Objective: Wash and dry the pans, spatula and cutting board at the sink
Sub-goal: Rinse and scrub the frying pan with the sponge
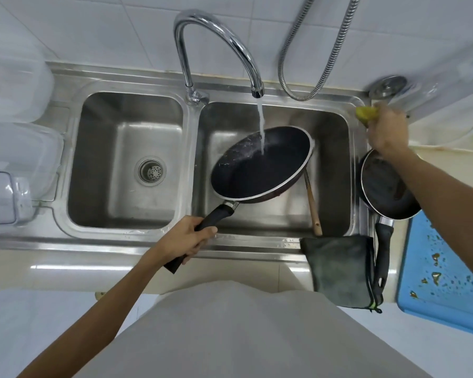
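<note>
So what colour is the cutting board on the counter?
Light blue, speckled with brownish food bits: cutting board, head view, at the right.

Bright, even, cool white light from above fills the view, and shadows are soft and faint. Glare streaks the faucet [183, 61], the front rim of the sink [107, 242] and the glossy counter [93, 268] edge. Wet glints speckle the dark pan [260, 170]. The right hand [388, 132] and the yellow sponge [366, 113] it grips are smeared by motion blur. Wide-angle distortion bows the wall tiles [107, 28] and the soft, hazy plastic containers [17, 148] at the left edge.
</note>
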